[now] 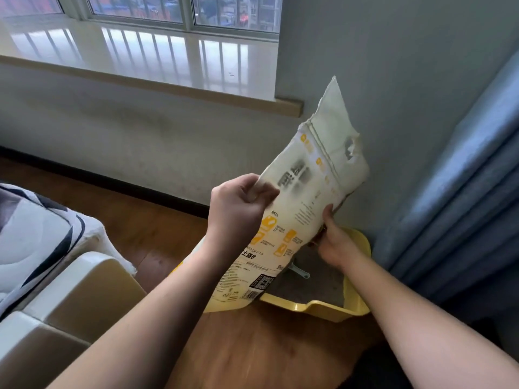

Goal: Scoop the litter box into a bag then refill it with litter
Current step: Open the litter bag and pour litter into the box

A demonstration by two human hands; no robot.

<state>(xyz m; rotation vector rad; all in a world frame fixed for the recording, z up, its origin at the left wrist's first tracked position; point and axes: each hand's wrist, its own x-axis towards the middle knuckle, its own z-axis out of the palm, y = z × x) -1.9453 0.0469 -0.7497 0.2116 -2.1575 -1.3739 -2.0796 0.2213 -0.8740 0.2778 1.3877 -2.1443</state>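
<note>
A tall white and yellow litter bag [297, 197] stands tilted over the yellow litter box [323, 307] in the room's corner, its torn top leaning toward the wall. My left hand [238, 206] pinches the bag's left edge about halfway up. My right hand [334, 242] grips the bag's right side lower down. Grey litter [323, 279] fills the box, and a grey scoop handle [300, 272] lies on it beside the bag's bottom. The bag hides the left part of the box.
A blue curtain [455, 192] hangs close on the right. The grey wall [393, 80] stands right behind the box. A white and yellow litter box cover [70, 299] sits at the left on the wooden floor [252, 346], beside patterned bedding [33, 234]. A window sill [140, 60] runs along the back.
</note>
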